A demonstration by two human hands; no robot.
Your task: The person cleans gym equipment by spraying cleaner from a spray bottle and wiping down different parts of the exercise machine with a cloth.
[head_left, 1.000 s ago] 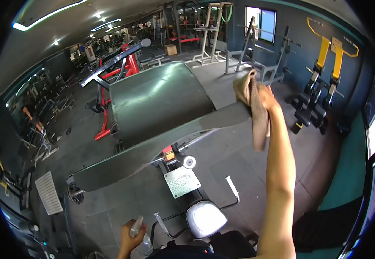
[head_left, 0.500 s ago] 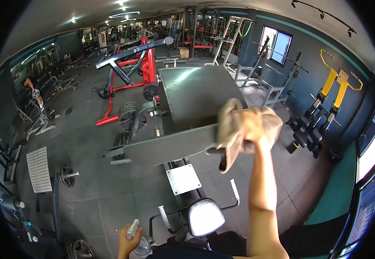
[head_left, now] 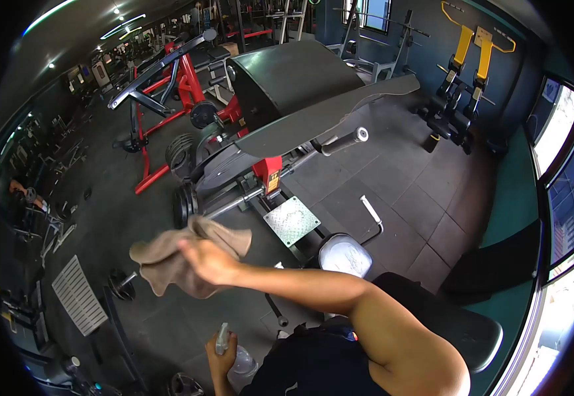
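Note:
A brown cloth (head_left: pixel 161 257) is bunched in my right hand (head_left: pixel 209 261), its loose folds hanging out past the closed fingers. That arm reaches across my body to the left, in the air above the floor. Low in view, my left hand (head_left: pixel 219 362) is wrapped round a clear spray bottle (head_left: pixel 245 363) with a pale trigger head. In front of me stands a machine with a broad dark panel (head_left: pixel 300 69) and a long flat dark strip (head_left: pixel 340 119) along its near side. The cloth is apart from both.
A diamond-plate footplate (head_left: pixel 291 221) and a pale seat pad (head_left: pixel 345 256) are close by. Weight plates (head_left: pixel 182 204) hang at the machine's left. Beyond it is a red-framed machine (head_left: pixel 184 82). A slatted white panel (head_left: pixel 79 295) is at left, a yellow-armed machine (head_left: pixel 462 46) by the right wall.
My right hand has swung from the machine's panel edge down and left with the cloth, off the panel. The view has turned and tilted. My left hand keeps the spray bottle.

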